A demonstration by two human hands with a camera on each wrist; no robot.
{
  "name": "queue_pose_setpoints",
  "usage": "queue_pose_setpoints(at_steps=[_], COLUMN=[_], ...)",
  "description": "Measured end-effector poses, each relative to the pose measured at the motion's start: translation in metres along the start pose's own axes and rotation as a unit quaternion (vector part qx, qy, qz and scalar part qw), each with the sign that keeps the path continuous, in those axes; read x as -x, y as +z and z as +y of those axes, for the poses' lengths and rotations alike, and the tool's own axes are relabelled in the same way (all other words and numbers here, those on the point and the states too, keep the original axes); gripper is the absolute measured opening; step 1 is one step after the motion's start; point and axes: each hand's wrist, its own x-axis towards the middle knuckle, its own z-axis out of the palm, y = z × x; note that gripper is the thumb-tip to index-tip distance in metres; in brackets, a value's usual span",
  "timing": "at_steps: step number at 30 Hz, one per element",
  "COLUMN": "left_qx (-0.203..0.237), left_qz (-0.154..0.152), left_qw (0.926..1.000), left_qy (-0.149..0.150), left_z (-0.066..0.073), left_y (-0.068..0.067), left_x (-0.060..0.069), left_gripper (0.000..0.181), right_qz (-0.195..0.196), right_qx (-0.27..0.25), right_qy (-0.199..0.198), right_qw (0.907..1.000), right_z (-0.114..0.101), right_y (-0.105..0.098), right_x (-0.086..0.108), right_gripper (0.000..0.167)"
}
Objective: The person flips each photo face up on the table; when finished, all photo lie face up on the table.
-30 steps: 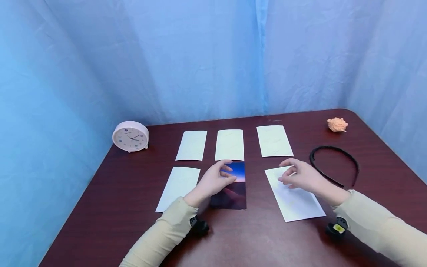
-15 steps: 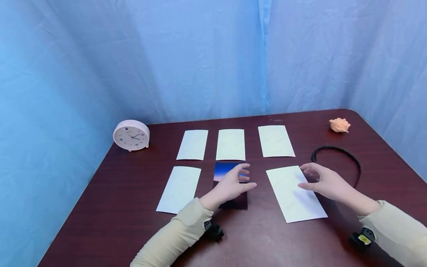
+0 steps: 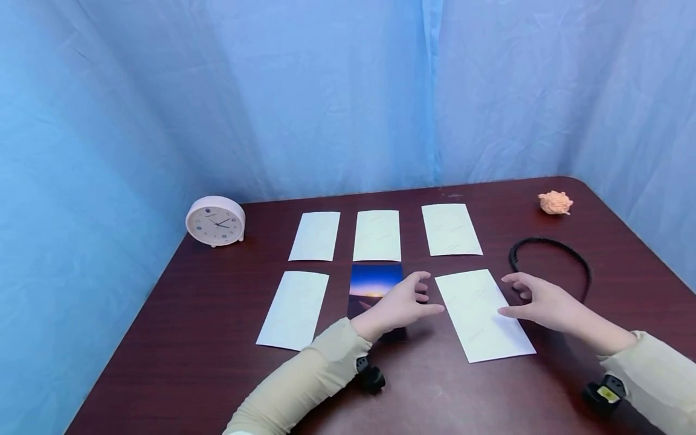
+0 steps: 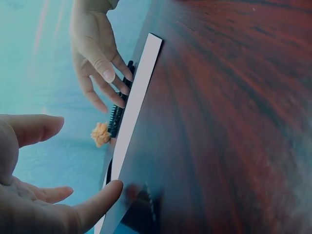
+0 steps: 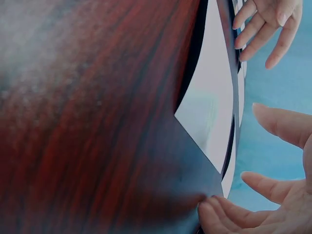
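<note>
My left hand [image 3: 399, 305], with fingers parted and loosely bent, hovers over the right edge of a photo card [image 3: 372, 279] showing a blue and orange dusk sky. Nothing is between its fingers, as the left wrist view confirms. My right hand [image 3: 549, 307] is by the right side of a white card [image 3: 478, 317], thumb tip over that card and fingers spread. It holds nothing; whether its fingertips [image 5: 209, 214] touch the tabletop in the right wrist view, I cannot tell. Another white card [image 3: 293, 308] lies left of the photo card.
Behind is a row of white cards [image 3: 315, 235], [image 3: 377, 235], [image 3: 451, 229]. A round white clock [image 3: 215, 222] stands at the back left. On the right lie a black headband [image 3: 560, 246] and a crumpled peach-coloured lump [image 3: 555, 203]. Blue curtains [image 3: 326, 103] enclose the dark wooden table [image 3: 179, 338].
Both hands have moved right: the left off the middle of the photo card, the right from above the white card to its right edge. Their fingers have spread wider. The cards stay put.
</note>
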Motion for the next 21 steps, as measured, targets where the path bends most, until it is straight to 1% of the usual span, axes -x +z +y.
queue_pose_setpoints(at_steps=[3,7,13,21], left_qx=[0.016,0.024,0.014,-0.012], left_qz=[-0.004,-0.008,-0.007,-0.011], left_qw=[0.9998,0.9996,0.9998,0.9999], left_qy=[-0.008,-0.011,-0.012,0.000], left_z=[0.000,0.000,0.004,0.007], left_y=[0.006,0.009,0.009,0.010], left_x=[-0.002,-0.001,0.000,-0.006], left_gripper=[0.069,0.069,0.069,0.068], right_qz=[-0.007,-0.013,-0.017,-0.022], right_qx=[-0.004,-0.013,-0.021,-0.053], right_qy=[-0.001,-0.002,0.000,0.004], right_qw=[1.0000,0.9998,0.9996,0.9984], right_z=[0.000,0.001,-0.002,-0.009], right_y=[0.001,0.002,0.002,0.006], right_x=[0.000,0.000,-0.002,-0.003], right_gripper=[0.064,0.064,0.062,0.061])
